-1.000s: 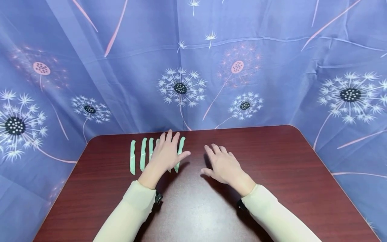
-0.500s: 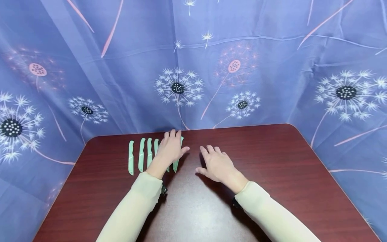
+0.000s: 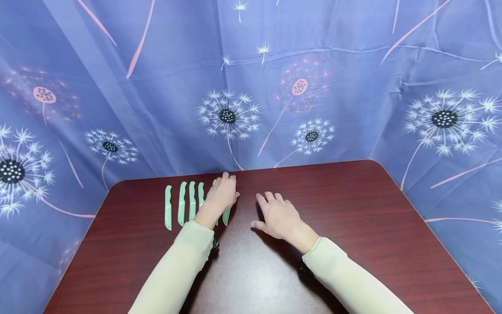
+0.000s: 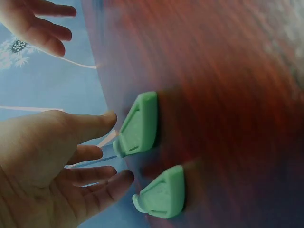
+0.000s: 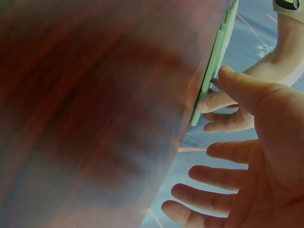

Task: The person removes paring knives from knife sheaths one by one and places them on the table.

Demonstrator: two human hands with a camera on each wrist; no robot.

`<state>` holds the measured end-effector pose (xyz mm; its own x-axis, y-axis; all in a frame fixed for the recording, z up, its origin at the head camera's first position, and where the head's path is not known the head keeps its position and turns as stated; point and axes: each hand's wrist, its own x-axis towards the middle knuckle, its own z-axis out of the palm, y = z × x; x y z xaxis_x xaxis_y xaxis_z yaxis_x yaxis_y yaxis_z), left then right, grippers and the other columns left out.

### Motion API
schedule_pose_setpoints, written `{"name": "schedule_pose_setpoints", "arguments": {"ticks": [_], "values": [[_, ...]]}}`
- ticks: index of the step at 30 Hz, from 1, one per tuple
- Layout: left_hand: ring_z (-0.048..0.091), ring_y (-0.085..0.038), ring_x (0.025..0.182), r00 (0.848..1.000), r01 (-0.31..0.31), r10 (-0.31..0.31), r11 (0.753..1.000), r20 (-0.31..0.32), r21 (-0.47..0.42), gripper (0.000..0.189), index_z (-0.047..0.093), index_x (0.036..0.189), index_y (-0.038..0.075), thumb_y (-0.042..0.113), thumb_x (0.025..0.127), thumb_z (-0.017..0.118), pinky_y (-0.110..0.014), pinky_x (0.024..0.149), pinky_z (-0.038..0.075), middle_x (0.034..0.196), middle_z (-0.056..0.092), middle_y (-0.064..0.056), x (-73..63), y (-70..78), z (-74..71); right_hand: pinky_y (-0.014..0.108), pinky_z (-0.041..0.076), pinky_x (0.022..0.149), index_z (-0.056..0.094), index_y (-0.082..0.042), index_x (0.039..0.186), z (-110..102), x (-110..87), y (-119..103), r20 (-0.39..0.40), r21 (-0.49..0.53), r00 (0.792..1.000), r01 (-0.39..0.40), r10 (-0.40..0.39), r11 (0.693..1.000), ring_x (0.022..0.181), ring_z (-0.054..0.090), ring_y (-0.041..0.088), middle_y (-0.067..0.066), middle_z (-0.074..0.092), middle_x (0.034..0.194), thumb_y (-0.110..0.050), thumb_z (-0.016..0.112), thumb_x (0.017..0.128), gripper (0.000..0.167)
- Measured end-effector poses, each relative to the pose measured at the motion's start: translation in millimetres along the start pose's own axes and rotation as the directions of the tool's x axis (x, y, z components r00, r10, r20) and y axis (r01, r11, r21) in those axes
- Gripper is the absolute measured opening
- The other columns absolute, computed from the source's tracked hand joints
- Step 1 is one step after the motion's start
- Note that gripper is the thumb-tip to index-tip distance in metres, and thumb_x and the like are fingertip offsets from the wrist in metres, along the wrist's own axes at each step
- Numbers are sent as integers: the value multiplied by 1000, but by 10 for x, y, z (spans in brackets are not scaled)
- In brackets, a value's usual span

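Several mint-green knives lie side by side near the table's back edge, handles pointing away; the leftmost knife (image 3: 168, 208) sits a little apart. My left hand (image 3: 222, 194) is over the handle of the rightmost knife (image 3: 226, 216), hiding most of it. In the left wrist view, its thumb and loosely bent fingers are spread around the far end of that knife (image 4: 141, 124), with a gap between them; whether they touch it is unclear. Another knife (image 4: 164, 194) lies beside it. My right hand (image 3: 280, 216) hovers over the table to the right, fingers spread, holding nothing.
The dark red wooden table (image 3: 333, 200) has rounded back corners. A blue curtain (image 3: 259, 100) with dandelion prints hangs right behind it and along both sides.
My left hand has moved right along the knife row, and its fingers have bent down over the rightmost handle. My right hand has shifted slightly left. The knives lie as before.
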<state>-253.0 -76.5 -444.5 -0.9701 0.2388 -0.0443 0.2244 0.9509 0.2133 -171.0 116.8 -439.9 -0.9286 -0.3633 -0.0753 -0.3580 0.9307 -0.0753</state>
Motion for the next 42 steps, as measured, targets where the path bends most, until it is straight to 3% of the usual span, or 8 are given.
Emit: {"name": "schedule_pose_setpoints", "arguments": {"ticks": [8, 16, 26, 33, 38, 42], "values": [[65, -39, 115, 1000, 13, -12, 999, 4, -31, 45, 58, 142, -1, 18, 103, 71, -50, 91, 58, 141, 52, -23, 42, -3, 41, 55, 49, 107, 43, -11, 162, -1, 11, -44, -12, -5, 1000, 7, -7, 1000, 141, 49, 37, 14, 49, 157, -66, 71, 92, 93], [68, -35, 90, 996, 82, -80, 992, 25, -91, 38, 60, 135, -3, 11, 102, 69, -43, 81, 59, 133, 53, -23, 111, 27, 26, 53, 52, 104, 49, -10, 158, -17, 74, -161, 0, -8, 999, 37, -37, 999, 139, 50, 37, 16, 53, 152, -66, 71, 93, 88], [66, -35, 87, 987, 161, -154, 974, 54, -161, 38, 58, 135, -7, 8, 101, 68, -42, 76, 57, 140, 48, -30, 141, 73, 31, 49, 55, 99, 58, -10, 149, 32, 180, -291, 12, -6, 999, 41, -41, 999, 133, 54, 35, 13, 57, 145, -66, 71, 93, 81], [64, -36, 100, 982, 178, -167, 973, 84, -148, 39, 59, 136, -9, 10, 103, 67, -40, 74, 58, 147, 46, -33, 151, 104, 26, 47, 57, 93, 65, -8, 137, 55, 244, -369, 3, -5, 999, 37, -37, 999, 123, 56, 32, 11, 60, 132, -68, 70, 92, 75], [55, -38, 117, 982, 177, -169, 979, 78, -100, 24, 72, 115, -6, 14, 102, 70, -40, 74, 59, 130, 64, -24, 166, 114, 22, 45, 57, 88, 67, -9, 129, 76, 269, -414, -5, -10, 999, 36, -36, 999, 116, 55, 30, 9, 59, 125, -69, 70, 92, 71], [53, -40, 122, 981, 180, -173, 981, 83, -79, 18, 76, 104, -4, 13, 102, 69, -43, 86, 58, 120, 70, -19, 165, 116, 23, 45, 57, 87, 67, -9, 128, 79, 283, -436, -5, -12, 999, 34, -34, 999, 117, 55, 30, 10, 59, 128, -67, 70, 92, 69]]}}
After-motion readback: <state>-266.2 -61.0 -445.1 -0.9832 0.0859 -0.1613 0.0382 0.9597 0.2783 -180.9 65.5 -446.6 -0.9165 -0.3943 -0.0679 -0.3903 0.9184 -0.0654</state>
